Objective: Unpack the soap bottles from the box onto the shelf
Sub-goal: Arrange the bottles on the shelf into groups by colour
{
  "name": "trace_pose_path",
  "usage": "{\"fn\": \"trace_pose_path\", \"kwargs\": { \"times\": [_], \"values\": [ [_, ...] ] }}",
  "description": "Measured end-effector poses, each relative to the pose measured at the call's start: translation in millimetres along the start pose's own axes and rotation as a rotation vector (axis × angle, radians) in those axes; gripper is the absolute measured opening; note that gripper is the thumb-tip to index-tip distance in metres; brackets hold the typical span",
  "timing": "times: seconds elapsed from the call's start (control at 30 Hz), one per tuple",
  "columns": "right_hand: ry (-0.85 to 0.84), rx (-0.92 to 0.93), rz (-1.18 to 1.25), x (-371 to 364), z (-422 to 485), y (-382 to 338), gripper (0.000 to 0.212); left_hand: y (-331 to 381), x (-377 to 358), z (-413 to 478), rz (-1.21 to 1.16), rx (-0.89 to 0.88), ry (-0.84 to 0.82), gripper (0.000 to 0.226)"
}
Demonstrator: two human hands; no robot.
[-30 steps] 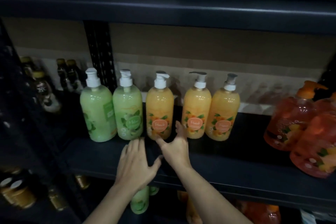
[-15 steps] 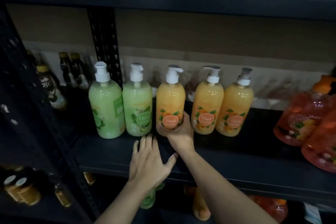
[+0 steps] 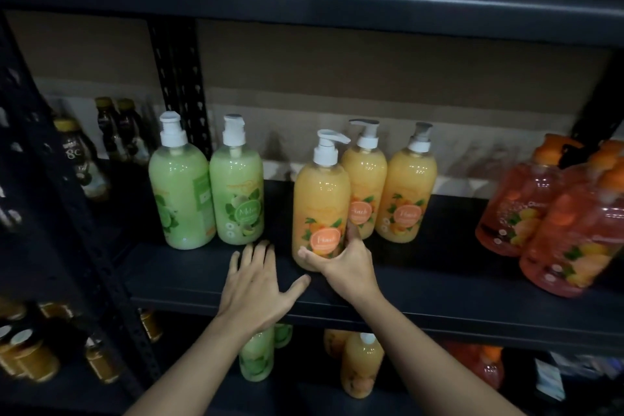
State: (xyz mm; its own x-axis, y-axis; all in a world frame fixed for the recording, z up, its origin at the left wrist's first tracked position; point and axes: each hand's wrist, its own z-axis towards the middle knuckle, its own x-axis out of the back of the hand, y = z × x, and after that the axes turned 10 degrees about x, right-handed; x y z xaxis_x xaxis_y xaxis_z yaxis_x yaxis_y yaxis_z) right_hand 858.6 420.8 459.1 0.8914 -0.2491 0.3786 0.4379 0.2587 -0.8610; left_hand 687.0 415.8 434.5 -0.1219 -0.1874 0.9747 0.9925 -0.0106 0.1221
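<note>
My right hand [image 3: 344, 263] grips the base of an orange peach soap bottle [image 3: 319, 209] with a white pump, held forward of its row near the front of the dark shelf [image 3: 439, 294]. Two more orange bottles [image 3: 400, 192] stand behind it to the right. Two green melon bottles [image 3: 206, 199] stand to the left, with a gap between them and the held bottle. My left hand [image 3: 260, 284] lies flat with spread fingers on the shelf, just in front of the green bottles. No box is in view.
Large red-orange pump bottles [image 3: 557, 226] crowd the shelf's right end. Dark sauce bottles [image 3: 84, 159] stand in the bay to the left, past a black perforated upright [image 3: 179, 78]. More soap bottles [image 3: 361, 368] and jars [image 3: 30, 355] sit on the shelf below.
My right hand took hold of the leftmost orange bottle and drew it forward out of the row, leaving a gap. My left hand stayed flat on the shelf.
</note>
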Motion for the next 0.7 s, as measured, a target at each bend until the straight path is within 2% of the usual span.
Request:
{"fn": "trace_pose_path", "kwargs": {
  "times": [0.2, 0.47, 0.63, 0.7],
  "values": [
    [0.03, -0.055, -0.009, 43, -28, 10, 0.083, 17, 4, -3, -0.015, -0.051, -0.082, 0.115],
    [0.117, -0.135, -0.006, 80, -32, 24, 0.076, 54, -1, 0, -0.03, -0.125, -0.141, 0.111],
    [0.153, -0.146, 0.023, 87, -23, 26, 0.1, 64, -6, 0, -0.019, -0.122, -0.136, 0.108],
    [0.161, -0.134, 0.034, 88, -22, 25, 0.104, 64, -6, 0, -0.018, -0.119, -0.124, 0.109]
  ]
}}
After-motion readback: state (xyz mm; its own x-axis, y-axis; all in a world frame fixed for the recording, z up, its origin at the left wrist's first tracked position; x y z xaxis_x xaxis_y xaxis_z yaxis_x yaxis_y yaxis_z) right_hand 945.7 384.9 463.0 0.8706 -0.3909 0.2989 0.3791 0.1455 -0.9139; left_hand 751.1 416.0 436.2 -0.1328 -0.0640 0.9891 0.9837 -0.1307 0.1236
